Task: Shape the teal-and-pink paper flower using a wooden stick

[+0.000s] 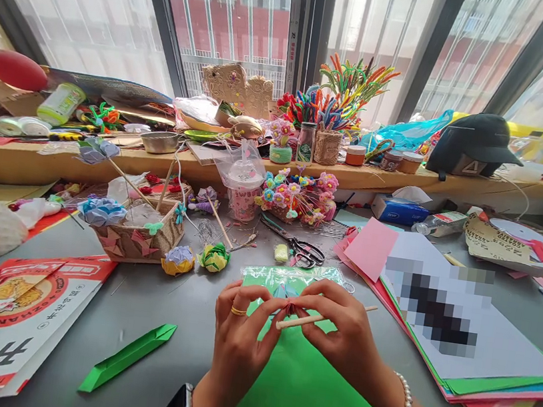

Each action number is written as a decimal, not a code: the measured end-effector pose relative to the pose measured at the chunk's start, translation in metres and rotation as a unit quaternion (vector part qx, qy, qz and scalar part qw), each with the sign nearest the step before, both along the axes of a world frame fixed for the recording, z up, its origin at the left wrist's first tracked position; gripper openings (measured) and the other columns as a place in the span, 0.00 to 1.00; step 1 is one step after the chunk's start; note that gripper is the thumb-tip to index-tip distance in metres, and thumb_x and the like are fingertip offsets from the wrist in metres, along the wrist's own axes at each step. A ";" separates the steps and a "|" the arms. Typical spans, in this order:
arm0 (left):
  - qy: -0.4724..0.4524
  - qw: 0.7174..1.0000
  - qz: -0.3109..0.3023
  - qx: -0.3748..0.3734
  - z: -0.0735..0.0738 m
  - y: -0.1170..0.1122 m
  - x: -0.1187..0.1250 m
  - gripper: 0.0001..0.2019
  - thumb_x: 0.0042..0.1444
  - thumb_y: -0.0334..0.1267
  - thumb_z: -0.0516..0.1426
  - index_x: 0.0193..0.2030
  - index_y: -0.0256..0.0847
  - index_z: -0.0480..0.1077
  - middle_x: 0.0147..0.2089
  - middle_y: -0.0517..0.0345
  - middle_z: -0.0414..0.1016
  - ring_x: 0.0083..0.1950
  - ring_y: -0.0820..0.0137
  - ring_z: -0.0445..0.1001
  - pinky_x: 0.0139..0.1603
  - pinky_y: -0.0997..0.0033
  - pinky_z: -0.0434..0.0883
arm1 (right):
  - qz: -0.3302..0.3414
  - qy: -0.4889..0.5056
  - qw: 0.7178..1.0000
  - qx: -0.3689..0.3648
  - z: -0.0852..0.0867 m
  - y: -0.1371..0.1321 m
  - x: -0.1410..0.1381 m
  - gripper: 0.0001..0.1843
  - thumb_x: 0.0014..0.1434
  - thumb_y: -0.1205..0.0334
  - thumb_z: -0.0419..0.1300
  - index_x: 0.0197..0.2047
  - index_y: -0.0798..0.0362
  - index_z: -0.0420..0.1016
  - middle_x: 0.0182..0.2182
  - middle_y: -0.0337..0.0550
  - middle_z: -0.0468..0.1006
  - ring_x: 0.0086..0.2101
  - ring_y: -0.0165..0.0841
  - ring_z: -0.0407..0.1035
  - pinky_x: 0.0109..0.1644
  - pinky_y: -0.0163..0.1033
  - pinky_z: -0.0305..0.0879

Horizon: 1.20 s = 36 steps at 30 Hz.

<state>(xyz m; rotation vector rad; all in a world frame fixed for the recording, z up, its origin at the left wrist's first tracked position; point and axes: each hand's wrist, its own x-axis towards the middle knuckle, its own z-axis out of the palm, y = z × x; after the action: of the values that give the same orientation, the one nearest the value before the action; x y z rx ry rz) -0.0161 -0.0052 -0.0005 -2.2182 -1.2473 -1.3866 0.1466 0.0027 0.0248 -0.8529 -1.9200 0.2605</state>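
Both hands at work over a green sheet [319,399] on the tabletop [142,293], a small folded piece [289,306] and a wooden stick [326,318] between them.

Left hand [242,327]: grip closed, fingertips pinching the reddish folded piece; its facing hard to tell, fingers cover it. Right hand [343,318]: grip closed on the stick, fingertips also at the piece. Stick's long axis slants across the view, blunt near end low left, far end high right, past the knuckles. Green folded strip [128,358] to the left, lying lower left to upper right. Red-and-white bag [8,315]: "TUN" repeated along its edge, large black Chinese characters. Blue tissue box [396,211]: white lettering, too small to read.
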 end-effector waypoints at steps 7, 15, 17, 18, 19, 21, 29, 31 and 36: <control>-0.038 0.998 0.043 -0.011 0.003 -0.006 0.005 0.10 0.50 0.29 0.58 0.40 0.40 0.70 0.33 0.55 0.64 0.33 0.67 0.61 0.35 0.69 0.61 | -0.029 -0.030 0.991 0.127 -0.004 -0.003 -0.004 0.09 0.56 0.72 0.56 0.40 0.54 0.73 0.31 0.45 0.75 0.31 0.32 0.69 0.32 0.37 0.68; -0.042 0.997 0.052 0.034 0.002 -0.005 0.004 0.10 0.50 0.27 0.58 0.38 0.45 0.74 0.31 0.56 0.64 0.34 0.67 0.61 0.35 0.69 0.61 | -0.017 -0.025 0.996 0.088 -0.006 -0.003 -0.004 0.12 0.57 0.71 0.54 0.42 0.52 0.74 0.32 0.44 0.73 0.32 0.32 0.69 0.33 0.37 0.69; -0.035 0.997 0.055 0.029 0.000 -0.004 0.003 0.10 0.50 0.26 0.58 0.37 0.45 0.74 0.31 0.56 0.65 0.35 0.66 0.61 0.35 0.68 0.61 | -0.007 -0.019 0.998 0.068 -0.006 -0.002 -0.003 0.12 0.57 0.70 0.54 0.42 0.51 0.74 0.32 0.43 0.73 0.32 0.32 0.69 0.33 0.37 0.69; -0.031 0.998 0.055 0.026 -0.001 -0.004 0.002 0.11 0.50 0.26 0.58 0.37 0.45 0.74 0.31 0.56 0.65 0.35 0.66 0.61 0.36 0.68 0.61 | -0.004 -0.017 0.998 0.057 -0.006 -0.002 -0.003 0.12 0.57 0.70 0.54 0.42 0.50 0.74 0.32 0.43 0.72 0.32 0.31 0.69 0.32 0.37 0.69; -0.028 0.998 0.055 0.024 -0.001 -0.004 0.002 0.11 0.50 0.27 0.58 0.37 0.46 0.74 0.31 0.56 0.65 0.35 0.66 0.61 0.36 0.67 0.61 | -0.001 -0.016 0.999 0.047 -0.005 -0.001 -0.002 0.11 0.57 0.70 0.54 0.41 0.50 0.74 0.32 0.43 0.73 0.31 0.31 0.69 0.32 0.37 0.69; -0.029 0.997 0.065 0.023 -0.001 -0.003 0.001 0.09 0.50 0.28 0.58 0.35 0.45 0.74 0.30 0.56 0.66 0.34 0.66 0.61 0.36 0.67 0.61 | 0.001 -0.016 0.999 0.028 -0.004 0.000 -0.001 0.10 0.55 0.69 0.55 0.39 0.50 0.75 0.32 0.42 0.73 0.31 0.32 0.69 0.32 0.37 0.68; -0.025 0.999 0.026 -0.017 0.002 -0.002 -0.002 0.03 0.52 0.33 0.57 0.29 0.40 0.72 0.19 0.63 0.69 0.21 0.73 0.63 0.26 0.73 0.59 | -0.043 -0.041 0.993 0.099 -0.007 -0.001 -0.002 0.11 0.57 0.70 0.55 0.41 0.51 0.74 0.32 0.44 0.73 0.31 0.32 0.68 0.32 0.37 0.67; -0.059 0.997 0.016 -0.057 0.001 -0.005 -0.001 0.04 0.52 0.34 0.57 0.29 0.39 0.72 0.17 0.64 0.68 0.18 0.74 0.64 0.23 0.75 0.60 | -0.063 -0.062 0.986 0.138 -0.007 -0.003 -0.002 0.12 0.57 0.71 0.54 0.43 0.50 0.74 0.30 0.43 0.74 0.29 0.31 0.67 0.30 0.36 0.66; -0.227 0.932 -0.029 -0.280 0.007 -0.013 0.008 0.07 0.53 0.39 0.55 0.29 0.43 0.75 0.16 0.64 0.72 0.17 0.73 0.68 0.22 0.76 0.64 | -0.081 -0.102 0.974 0.187 -0.008 -0.010 -0.001 0.19 0.58 0.73 0.54 0.51 0.50 0.68 0.31 0.42 0.78 0.27 0.30 0.68 0.29 0.35 0.65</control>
<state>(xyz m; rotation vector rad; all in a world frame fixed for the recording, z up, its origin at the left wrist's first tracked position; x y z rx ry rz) -0.0077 -0.0187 0.0063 -2.3604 -1.9568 -1.8199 0.1454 -0.0068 0.0169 -0.7973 -1.9881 -0.2911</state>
